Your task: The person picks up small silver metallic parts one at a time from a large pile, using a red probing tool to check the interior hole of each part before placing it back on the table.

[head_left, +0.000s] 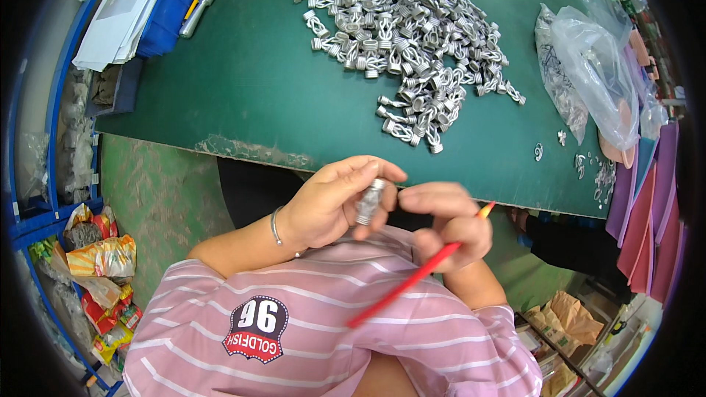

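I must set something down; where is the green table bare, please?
Widest: green tabletop between the blue bin and the pile of metal parts; a smaller patch lies between the pile and the plastic bags. Crowded: the pile and the right edge with bags.

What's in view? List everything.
Table: one, green, centre.
Metal pieces: many, silver, heaped on table.
Small bits: many, silver, right.
Plastic bags: several, clear, right.
Papers: several, white, upper left.
Bin: one, blue, beside papers.
Stick: one, yellow, by bin.
Shelf frame: one, blue, left.
Packets: several, multicoloured, lower left.
Panels: several, pink/purple, right.
Paper: uncounted, brown, lower right.
Held piece: one, silver, left hand.
Tapered stick: one, red, right hand.
Bracelet: one, silver, left wrist.
Shirt: one, pink, bottom.
Left hand: one, centre.
Right hand: one, centre.
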A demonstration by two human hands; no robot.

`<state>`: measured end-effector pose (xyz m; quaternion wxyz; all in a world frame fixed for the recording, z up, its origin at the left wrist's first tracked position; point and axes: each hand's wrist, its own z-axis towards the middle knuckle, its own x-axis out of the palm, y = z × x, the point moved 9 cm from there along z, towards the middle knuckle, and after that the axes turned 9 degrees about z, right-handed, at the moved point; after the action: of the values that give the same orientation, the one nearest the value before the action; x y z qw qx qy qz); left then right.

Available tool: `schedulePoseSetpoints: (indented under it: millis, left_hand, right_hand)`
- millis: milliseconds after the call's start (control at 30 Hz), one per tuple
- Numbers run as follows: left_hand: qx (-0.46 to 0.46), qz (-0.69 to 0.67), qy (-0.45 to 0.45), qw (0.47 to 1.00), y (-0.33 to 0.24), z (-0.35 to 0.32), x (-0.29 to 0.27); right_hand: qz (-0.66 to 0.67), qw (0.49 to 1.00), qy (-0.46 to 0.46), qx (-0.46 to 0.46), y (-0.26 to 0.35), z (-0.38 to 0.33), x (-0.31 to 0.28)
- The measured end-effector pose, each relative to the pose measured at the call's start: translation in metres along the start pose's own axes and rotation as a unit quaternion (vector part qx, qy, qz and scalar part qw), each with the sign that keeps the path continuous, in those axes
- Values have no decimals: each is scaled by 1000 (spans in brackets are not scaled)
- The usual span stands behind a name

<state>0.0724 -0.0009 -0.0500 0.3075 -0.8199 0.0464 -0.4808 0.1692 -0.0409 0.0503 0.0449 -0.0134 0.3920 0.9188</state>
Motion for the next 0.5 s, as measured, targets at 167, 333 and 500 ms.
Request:
schedulePoseSetpoints:
  millis: [167,333,500]
  left_hand:
    - [82,108,-24,990,-23,-4,-8]
    - [86,200,-91,972,-27,-3,-14]
    - [97,276,-111,950,-29,1,-8]
  right_hand:
    - [-317,938,-34,134,-42,6,-42]
    - [-293,940,-60,163,-48,-2,-49]
    - [98,922,-229,296,-61,-30,-65]
